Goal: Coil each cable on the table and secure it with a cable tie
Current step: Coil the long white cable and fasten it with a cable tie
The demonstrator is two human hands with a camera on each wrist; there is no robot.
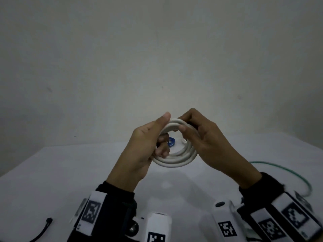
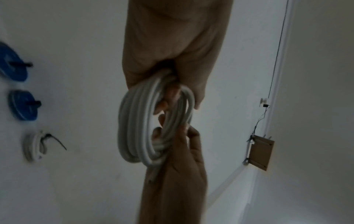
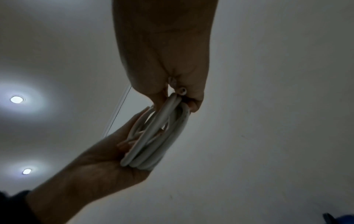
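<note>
I hold a white cable coil [image 1: 176,158] in the air above the white table [image 1: 70,172] with both hands. My left hand [image 1: 163,132] grips its left side, fingers through the ring and thumb on top. Thumb and fingers of my right hand [image 1: 182,124] pinch the top loops. In the left wrist view the coil [image 2: 138,121] has several loops, held between the left hand [image 2: 172,94] and the right hand [image 2: 172,130]. In the right wrist view a cut cable end [image 3: 182,91] shows at the right hand [image 3: 180,100]; the coil [image 3: 159,136] lies in the left palm [image 3: 107,159].
A black cable tie [image 1: 42,227] lies near the front left edge. A loose green cable [image 1: 288,172] curves at the right. At the back lie two blue coils [image 2: 11,60] [image 2: 23,106] and a white coil [image 2: 34,145], each with a black tie.
</note>
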